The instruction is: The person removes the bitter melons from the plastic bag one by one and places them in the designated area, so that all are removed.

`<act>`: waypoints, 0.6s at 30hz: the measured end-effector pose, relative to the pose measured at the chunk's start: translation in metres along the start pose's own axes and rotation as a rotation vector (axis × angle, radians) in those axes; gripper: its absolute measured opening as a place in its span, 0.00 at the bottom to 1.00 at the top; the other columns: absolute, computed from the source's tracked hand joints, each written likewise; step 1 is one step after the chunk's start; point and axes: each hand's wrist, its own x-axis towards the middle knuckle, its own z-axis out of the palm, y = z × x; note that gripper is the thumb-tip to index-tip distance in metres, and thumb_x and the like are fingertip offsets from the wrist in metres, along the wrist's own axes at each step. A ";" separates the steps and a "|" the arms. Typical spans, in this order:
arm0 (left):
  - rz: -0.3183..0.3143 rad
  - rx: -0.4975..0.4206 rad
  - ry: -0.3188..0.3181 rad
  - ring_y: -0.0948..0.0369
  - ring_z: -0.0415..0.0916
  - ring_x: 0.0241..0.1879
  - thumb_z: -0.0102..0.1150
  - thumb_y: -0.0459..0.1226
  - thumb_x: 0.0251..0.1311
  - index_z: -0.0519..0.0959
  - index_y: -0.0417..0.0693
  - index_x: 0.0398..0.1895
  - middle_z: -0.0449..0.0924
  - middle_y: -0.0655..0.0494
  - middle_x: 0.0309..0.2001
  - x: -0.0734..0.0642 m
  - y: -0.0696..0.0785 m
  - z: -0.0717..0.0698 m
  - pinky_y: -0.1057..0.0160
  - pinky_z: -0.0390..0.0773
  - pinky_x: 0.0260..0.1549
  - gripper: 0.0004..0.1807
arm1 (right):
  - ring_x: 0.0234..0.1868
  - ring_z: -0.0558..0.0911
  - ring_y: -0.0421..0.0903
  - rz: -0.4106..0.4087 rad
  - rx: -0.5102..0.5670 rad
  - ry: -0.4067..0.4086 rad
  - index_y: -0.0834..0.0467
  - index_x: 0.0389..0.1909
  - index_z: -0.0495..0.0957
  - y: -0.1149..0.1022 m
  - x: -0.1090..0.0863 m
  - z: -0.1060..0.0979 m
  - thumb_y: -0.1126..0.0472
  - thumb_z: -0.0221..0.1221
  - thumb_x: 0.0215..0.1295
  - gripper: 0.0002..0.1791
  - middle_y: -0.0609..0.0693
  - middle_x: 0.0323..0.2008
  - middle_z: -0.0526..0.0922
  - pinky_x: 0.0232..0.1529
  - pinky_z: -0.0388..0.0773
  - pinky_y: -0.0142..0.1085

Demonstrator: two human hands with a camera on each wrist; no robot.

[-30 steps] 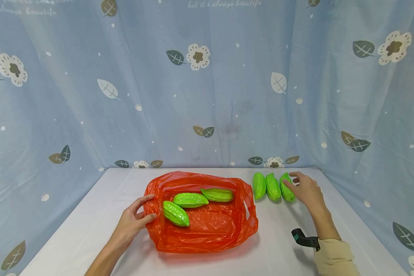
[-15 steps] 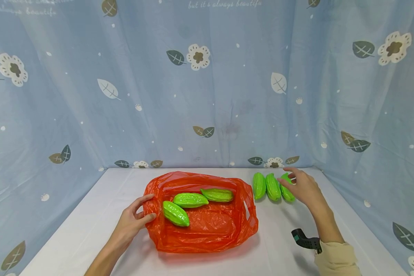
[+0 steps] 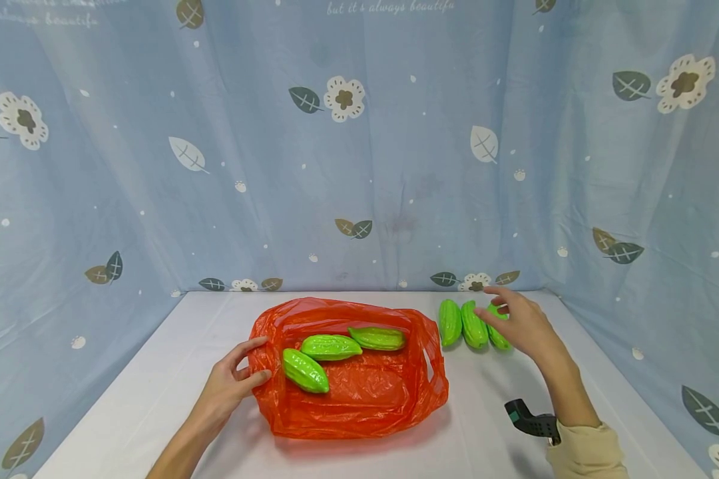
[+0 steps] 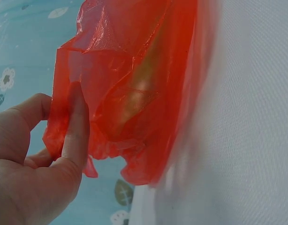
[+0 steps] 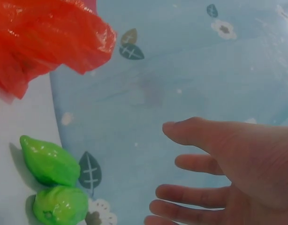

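Note:
A red plastic bag (image 3: 359, 419) lies wide at the mouth on the table, with three bitter melons inside: one at left (image 3: 305, 370), one in the middle (image 3: 331, 347), a duller one at right (image 3: 377, 338). My left hand (image 3: 230, 379) pinches the bag's left edge between thumb and fingers; the left wrist view has the red film (image 4: 111, 84) between them. To the bag's right, three glossy bitter melons stand in a row: left (image 3: 450, 322), middle (image 3: 475, 326), right (image 3: 497, 336). My right hand (image 3: 527, 326), fingers spread, hovers over the right one, partly hiding it, and holds nothing.
A white cloth covers the table (image 3: 479, 426). Blue patterned curtain (image 3: 359, 166) encloses the back and both sides. A black wrist device (image 3: 530, 420) sits by the beige right sleeve (image 3: 587, 452). The bag's handle loop (image 3: 440, 386) points right.
My right hand has shifted a little to the left over the row of bitter melons, covering more of the rightmost one. The left hand and the bag stay as they were.

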 end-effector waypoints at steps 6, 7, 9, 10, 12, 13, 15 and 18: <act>0.000 -0.004 0.001 0.65 0.82 0.48 0.63 0.32 0.60 0.65 0.51 0.70 0.57 0.47 0.73 -0.001 0.001 0.000 0.66 0.84 0.42 0.34 | 0.52 0.81 0.65 -0.040 0.021 0.009 0.58 0.66 0.69 -0.012 -0.004 -0.003 0.46 0.61 0.66 0.32 0.67 0.54 0.80 0.48 0.80 0.58; -0.001 -0.004 0.001 0.66 0.82 0.48 0.62 0.32 0.60 0.65 0.51 0.70 0.57 0.47 0.73 -0.001 0.001 0.000 0.66 0.84 0.42 0.34 | 0.52 0.81 0.64 -0.049 0.026 0.012 0.57 0.66 0.69 -0.014 -0.005 -0.003 0.47 0.61 0.66 0.32 0.67 0.54 0.80 0.48 0.80 0.58; 0.003 -0.002 0.001 0.65 0.82 0.48 0.62 0.33 0.60 0.65 0.51 0.70 0.57 0.46 0.73 -0.001 0.000 0.000 0.65 0.84 0.42 0.34 | 0.52 0.82 0.63 -0.067 0.033 0.017 0.57 0.66 0.69 -0.019 -0.006 -0.003 0.48 0.62 0.66 0.31 0.67 0.53 0.80 0.47 0.80 0.58; 0.002 -0.001 0.003 0.65 0.82 0.47 0.63 0.33 0.60 0.65 0.51 0.70 0.58 0.47 0.73 -0.001 0.000 0.000 0.65 0.84 0.42 0.34 | 0.51 0.82 0.63 -0.075 0.038 0.019 0.57 0.66 0.69 -0.021 -0.007 -0.002 0.47 0.62 0.65 0.32 0.66 0.53 0.80 0.47 0.81 0.57; 0.001 0.002 0.006 0.65 0.82 0.47 0.63 0.32 0.60 0.65 0.52 0.70 0.58 0.47 0.72 0.000 -0.001 0.001 0.65 0.84 0.42 0.34 | 0.52 0.82 0.62 -0.094 0.050 0.020 0.57 0.66 0.69 -0.024 -0.008 -0.002 0.47 0.62 0.65 0.32 0.66 0.53 0.80 0.47 0.81 0.57; 0.000 0.004 0.006 0.66 0.82 0.47 0.63 0.32 0.60 0.65 0.52 0.70 0.58 0.47 0.72 0.000 -0.002 0.001 0.65 0.84 0.42 0.34 | 0.52 0.82 0.62 -0.104 0.056 0.019 0.56 0.66 0.69 -0.026 -0.009 -0.001 0.47 0.62 0.65 0.31 0.65 0.53 0.80 0.47 0.81 0.57; -0.003 0.007 0.009 0.66 0.82 0.47 0.63 0.32 0.59 0.66 0.52 0.70 0.58 0.48 0.72 0.000 -0.003 0.001 0.65 0.84 0.42 0.34 | 0.52 0.82 0.61 -0.124 0.067 0.017 0.55 0.66 0.70 -0.029 -0.009 -0.001 0.47 0.62 0.65 0.31 0.64 0.53 0.81 0.47 0.81 0.57; -0.003 0.005 0.012 0.66 0.82 0.46 0.63 0.32 0.59 0.66 0.52 0.69 0.59 0.48 0.72 -0.001 -0.003 0.001 0.65 0.84 0.42 0.34 | 0.52 0.82 0.61 -0.148 0.083 0.012 0.55 0.65 0.71 -0.034 -0.011 0.000 0.48 0.63 0.64 0.30 0.63 0.53 0.81 0.47 0.82 0.55</act>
